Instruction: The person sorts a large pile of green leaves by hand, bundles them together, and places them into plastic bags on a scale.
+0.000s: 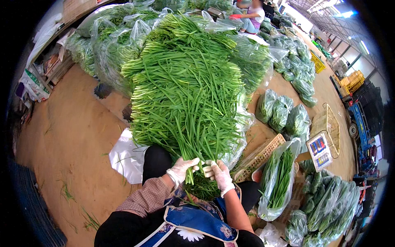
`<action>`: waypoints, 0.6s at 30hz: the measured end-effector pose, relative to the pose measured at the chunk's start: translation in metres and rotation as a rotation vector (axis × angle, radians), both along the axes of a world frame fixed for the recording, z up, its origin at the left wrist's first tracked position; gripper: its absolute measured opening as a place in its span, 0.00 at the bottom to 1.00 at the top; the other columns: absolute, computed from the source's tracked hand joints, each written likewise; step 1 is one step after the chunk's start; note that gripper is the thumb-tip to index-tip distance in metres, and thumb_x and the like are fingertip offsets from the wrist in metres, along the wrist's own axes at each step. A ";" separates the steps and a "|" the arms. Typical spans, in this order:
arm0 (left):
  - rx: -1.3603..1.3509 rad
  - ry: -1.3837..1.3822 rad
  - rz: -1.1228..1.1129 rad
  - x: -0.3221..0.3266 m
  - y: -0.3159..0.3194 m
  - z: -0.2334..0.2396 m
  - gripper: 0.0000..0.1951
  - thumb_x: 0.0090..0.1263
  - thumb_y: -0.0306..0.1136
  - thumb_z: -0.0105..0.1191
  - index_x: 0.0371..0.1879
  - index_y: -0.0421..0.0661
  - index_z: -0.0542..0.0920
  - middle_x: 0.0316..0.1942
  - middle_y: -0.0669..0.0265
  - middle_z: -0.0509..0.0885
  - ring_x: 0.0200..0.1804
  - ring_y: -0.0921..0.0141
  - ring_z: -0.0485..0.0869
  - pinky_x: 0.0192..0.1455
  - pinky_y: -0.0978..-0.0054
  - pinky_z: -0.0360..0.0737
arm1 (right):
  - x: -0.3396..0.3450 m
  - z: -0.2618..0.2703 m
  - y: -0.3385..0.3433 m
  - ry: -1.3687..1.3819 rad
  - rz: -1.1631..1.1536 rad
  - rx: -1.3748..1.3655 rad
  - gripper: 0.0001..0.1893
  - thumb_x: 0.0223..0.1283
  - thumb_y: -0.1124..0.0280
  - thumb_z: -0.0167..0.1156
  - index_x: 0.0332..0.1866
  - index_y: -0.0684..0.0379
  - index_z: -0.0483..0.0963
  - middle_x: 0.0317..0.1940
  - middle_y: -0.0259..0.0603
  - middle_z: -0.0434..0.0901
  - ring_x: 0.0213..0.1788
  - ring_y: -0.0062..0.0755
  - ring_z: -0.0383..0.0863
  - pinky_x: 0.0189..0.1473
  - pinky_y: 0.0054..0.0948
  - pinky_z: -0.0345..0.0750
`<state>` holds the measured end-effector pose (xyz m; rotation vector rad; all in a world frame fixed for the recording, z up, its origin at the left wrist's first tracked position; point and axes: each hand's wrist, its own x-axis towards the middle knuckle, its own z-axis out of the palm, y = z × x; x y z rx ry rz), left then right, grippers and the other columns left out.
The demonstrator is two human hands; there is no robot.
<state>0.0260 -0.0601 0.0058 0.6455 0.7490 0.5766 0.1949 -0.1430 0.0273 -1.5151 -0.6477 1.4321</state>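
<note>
A large heap of long green leafy stalks, like garlic chives point(185, 89), rises in front of me, pale stem ends showing along both sides. My left hand point(182, 169), in a thin whitish glove, grips a small bunch of stalks point(189, 178) whose cut ends point down towards my lap. Beside it, my right hand point(218, 174), gloved likewise, has its fingers curled at the stems of more stalks; how firmly it holds them is partly hidden. The leaves of both bunches lie over the near edge of the heap. Loose greens point(202, 190) rest on my lap below the hands.
On the right are an open bag of greens point(279, 182), a plastic crate point(262, 156), a scale display point(319, 151) and filled bags point(333, 207). Bagged greens point(114, 55) flank the heap. A plastic sheet point(128, 157) lies left of my knee. Another person point(254, 15) sits beyond.
</note>
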 end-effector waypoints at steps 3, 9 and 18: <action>-0.048 -0.019 -0.015 0.002 0.002 -0.013 0.14 0.63 0.33 0.60 0.47 0.44 0.77 0.38 0.65 0.85 0.28 0.80 0.78 0.28 0.84 0.74 | 0.001 -0.006 0.005 0.007 -0.070 0.140 0.19 0.68 0.57 0.49 0.52 0.61 0.74 0.35 0.32 0.82 0.30 0.16 0.77 0.32 0.17 0.72; -0.038 -0.096 -0.032 -0.006 0.003 -0.013 0.15 0.63 0.32 0.59 0.47 0.43 0.76 0.38 0.62 0.84 0.26 0.78 0.78 0.26 0.83 0.75 | 0.058 0.058 0.019 0.140 -0.702 0.700 0.23 0.67 0.57 0.52 0.56 0.66 0.70 0.30 0.29 0.74 0.32 0.16 0.69 0.34 0.17 0.69; -0.020 0.006 0.067 0.017 -0.001 -0.003 0.13 0.63 0.32 0.60 0.45 0.44 0.78 0.32 0.68 0.83 0.23 0.78 0.77 0.23 0.83 0.73 | 0.031 0.017 0.027 -0.099 0.118 -0.030 0.20 0.63 0.54 0.57 0.48 0.61 0.76 0.32 0.37 0.83 0.32 0.18 0.78 0.36 0.20 0.74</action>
